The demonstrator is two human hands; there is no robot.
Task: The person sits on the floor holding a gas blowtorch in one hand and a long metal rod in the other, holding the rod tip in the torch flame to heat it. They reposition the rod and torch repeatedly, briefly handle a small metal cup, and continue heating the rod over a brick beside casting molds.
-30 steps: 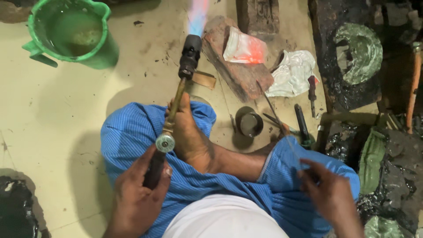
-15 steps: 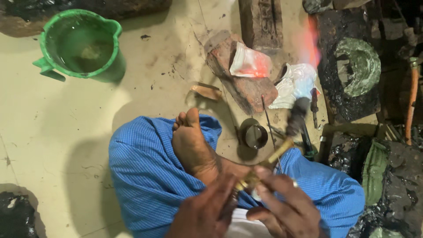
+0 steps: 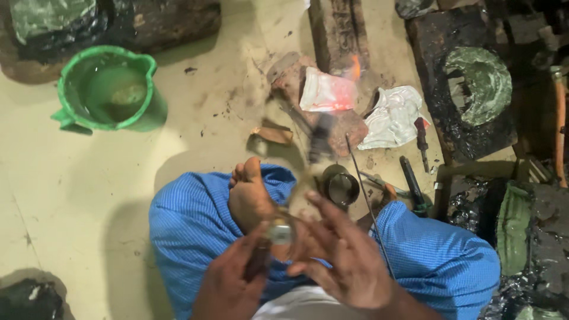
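I sit cross-legged on the floor in blue striped cloth, one bare foot (image 3: 252, 195) up in front of me. My left hand (image 3: 228, 281) grips the dark handle of a lit blowtorch (image 3: 305, 172), which is blurred by motion. Its round metal valve knob (image 3: 280, 232) sits just above that hand. A small orange flame (image 3: 354, 68) shows at the far end, above a reddish brick (image 3: 308, 98) with a white packet (image 3: 326, 95) on it. My right hand (image 3: 349, 261) is spread open beside the valve knob, fingers touching or very near it. A thin metal rod (image 3: 367, 204) leans past that hand.
A green plastic jug (image 3: 109, 89) of water stands far left. A small dark round cup (image 3: 341, 186) sits by my knee. A white rag (image 3: 391, 115), a screwdriver (image 3: 422, 133) and black pitch blocks (image 3: 474, 89) lie to the right. A long dark block (image 3: 338, 29) lies ahead.
The torch swung from pointing straight ahead to the right, then back toward the brick. My right hand came in from my right knee to the valve. The flame looks smaller.
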